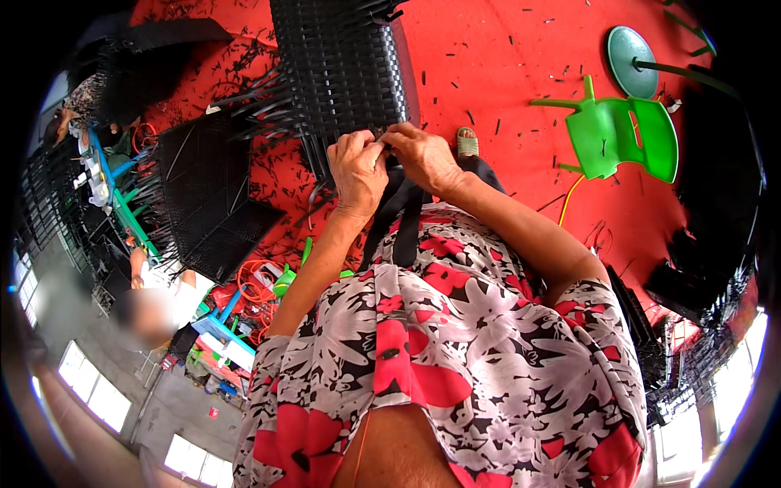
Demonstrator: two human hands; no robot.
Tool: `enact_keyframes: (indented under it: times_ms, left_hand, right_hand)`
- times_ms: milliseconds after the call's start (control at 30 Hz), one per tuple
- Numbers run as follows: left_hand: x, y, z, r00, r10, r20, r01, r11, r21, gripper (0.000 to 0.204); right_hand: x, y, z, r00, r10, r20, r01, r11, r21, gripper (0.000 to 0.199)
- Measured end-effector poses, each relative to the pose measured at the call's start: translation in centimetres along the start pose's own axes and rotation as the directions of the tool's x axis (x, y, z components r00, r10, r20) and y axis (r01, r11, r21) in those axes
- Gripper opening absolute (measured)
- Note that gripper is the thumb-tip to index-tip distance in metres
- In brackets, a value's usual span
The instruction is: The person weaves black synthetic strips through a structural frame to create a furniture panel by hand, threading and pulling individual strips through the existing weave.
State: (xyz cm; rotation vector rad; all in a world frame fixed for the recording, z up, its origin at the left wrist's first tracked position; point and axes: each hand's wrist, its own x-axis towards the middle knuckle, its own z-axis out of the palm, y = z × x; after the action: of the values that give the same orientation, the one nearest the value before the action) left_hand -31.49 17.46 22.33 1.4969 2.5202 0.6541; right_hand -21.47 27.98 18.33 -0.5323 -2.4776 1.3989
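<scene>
A black woven panel of flat plastic strips (338, 73) stands in front of me, with loose strip ends fanning out along its left side. At its near edge my left hand (358, 167) has its fingers curled and pinched together. My right hand (423, 159) meets it there, thumb and fingertips closed at the same spot. Whatever is between the fingertips is too small and too covered to make out; it seems to be at the panel's edge. Wide black strips (407, 224) hang below my hands against my patterned clothing.
A green plastic chair (602, 138) lies tipped on the red floor (488, 65) to the right, near a round green stool (632, 61). Short black strip scraps litter the floor. Another black woven piece (203, 195) stands left, with a co-worker (154, 309) beyond it.
</scene>
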Motion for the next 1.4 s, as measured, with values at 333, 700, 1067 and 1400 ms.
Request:
enact_keyframes:
  times_ms: [333,700,1067,1400]
  left_hand:
    - [-2.0,-2.4,-4.3,0.906,-0.226,0.358,0.338,0.896,-0.288,0.011]
    - [-1.2,3.5,-6.2,0.799,-0.122,0.589,0.339,0.901,-0.272,0.014]
    - [-5.0,1.3,-7.1,0.663,-0.207,0.72,0.587,0.74,-0.328,0.016]
    - [-6.3,-0.1,-7.7,0.83,-0.092,0.55,0.339,0.866,-0.367,0.02]
  right_hand:
    - [0.2,2.1,-2.5,0.974,-0.053,0.22,0.059,0.998,-0.021,0.01]
    - [-1.4,-5.3,-5.3,0.893,-0.083,0.442,0.106,0.994,-0.027,0.028]
    - [-2.5,-1.1,-7.3,0.748,-0.237,0.62,0.292,0.956,0.013,0.008]
    - [-2.5,-5.8,-6.0,0.748,-0.11,0.654,0.262,0.955,-0.139,0.022]
